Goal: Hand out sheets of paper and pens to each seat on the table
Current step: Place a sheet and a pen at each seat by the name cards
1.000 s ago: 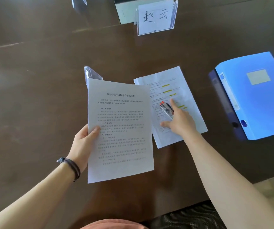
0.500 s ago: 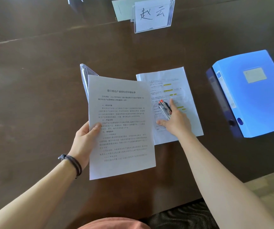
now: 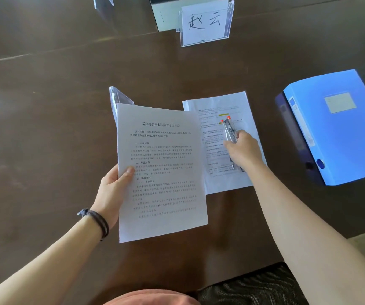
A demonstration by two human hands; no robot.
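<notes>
My left hand (image 3: 113, 190) grips a stack of printed white sheets (image 3: 161, 170) by its left edge, held above the dark brown table (image 3: 45, 128). To its right one printed sheet with yellow highlights (image 3: 227, 106) lies flat on the table. My right hand (image 3: 243, 150) rests over that sheet, closed on a bundle of clear pens with red caps (image 3: 228, 128) that point away from me. The pens' lower ends are hidden inside the hand.
A clear name stand with a handwritten card (image 3: 205, 23) stands at the far side, a white box (image 3: 166, 16) behind it. Another clear stand (image 3: 120, 97) pokes out behind the held sheets. A blue file box (image 3: 339, 128) lies at the right. A mesh chair seat (image 3: 254, 287) sits below.
My right hand's fingers have curled in from the flat sheet and closed around the pens, with the hand shifted slightly right. The left hand with the stack has stayed put.
</notes>
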